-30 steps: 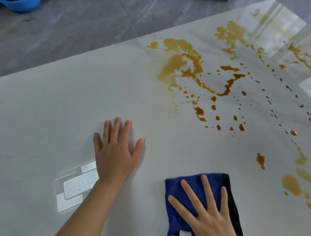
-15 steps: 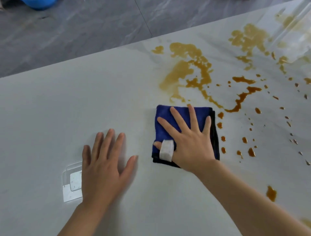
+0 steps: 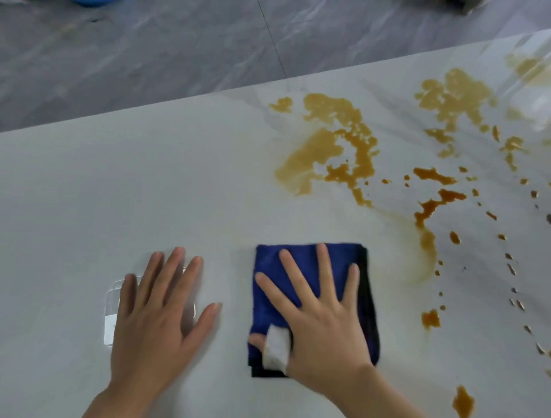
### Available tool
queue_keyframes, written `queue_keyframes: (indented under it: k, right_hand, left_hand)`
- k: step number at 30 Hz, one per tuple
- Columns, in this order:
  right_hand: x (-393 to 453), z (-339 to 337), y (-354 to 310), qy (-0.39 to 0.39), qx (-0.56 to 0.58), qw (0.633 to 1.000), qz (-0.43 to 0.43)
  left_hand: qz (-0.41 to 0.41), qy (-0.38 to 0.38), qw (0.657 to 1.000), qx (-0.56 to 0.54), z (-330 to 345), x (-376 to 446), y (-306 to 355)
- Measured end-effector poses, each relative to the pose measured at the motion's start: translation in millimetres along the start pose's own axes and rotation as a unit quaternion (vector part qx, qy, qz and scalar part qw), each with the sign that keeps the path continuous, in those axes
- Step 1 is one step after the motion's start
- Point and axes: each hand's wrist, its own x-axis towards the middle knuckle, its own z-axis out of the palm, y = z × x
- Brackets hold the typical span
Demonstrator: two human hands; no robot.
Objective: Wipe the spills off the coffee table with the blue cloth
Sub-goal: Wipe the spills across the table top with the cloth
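The folded blue cloth [image 3: 343, 253] lies flat on the white coffee table [image 3: 149, 179], near its front. My right hand [image 3: 322, 334] presses down on it with fingers spread, and a white label sticks out by the thumb. My left hand [image 3: 155, 328] rests flat and empty on the table, left of the cloth. A large brown spill [image 3: 328, 149] lies beyond the cloth. A second patch [image 3: 456, 95] sits farther right, and a faint smear [image 3: 423, 253] runs just right of the cloth. Several small drops [image 3: 430, 317] dot the right side.
Grey tiled floor [image 3: 179, 53] lies beyond the table's far edge. A blue object [image 3: 89, 2] shows at the top left of the floor. A bright rectangular reflection [image 3: 113, 313] sits on the table under my left hand.
My right hand pushed the cloth up to the spill and has pulled it back toward me. The small drops below the big puddle are gone, leaving a faint smear. My left hand stayed flat.
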Motion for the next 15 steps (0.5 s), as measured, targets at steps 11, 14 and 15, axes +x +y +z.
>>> queue_keyframes:
  k: [11,14,15]
  right_hand:
    - [88.5,-18.5,71.7,0.034,-0.035,0.993,0.109]
    - [55.7,-13.6,51.5,0.028,-0.029,0.995,0.093]
    - [44.3,-11.0,39.7,0.022,-0.023,0.997,0.070]
  left_hand:
    - [-0.018,0.006,0.999,-0.035,-0.5,-2.2,0.8]
    - [-0.011,0.009,0.999,-0.031,-0.5,-1.4,-0.3]
    - [-0.006,0.010,1.000,-0.028,-0.8,-0.9,-0.8]
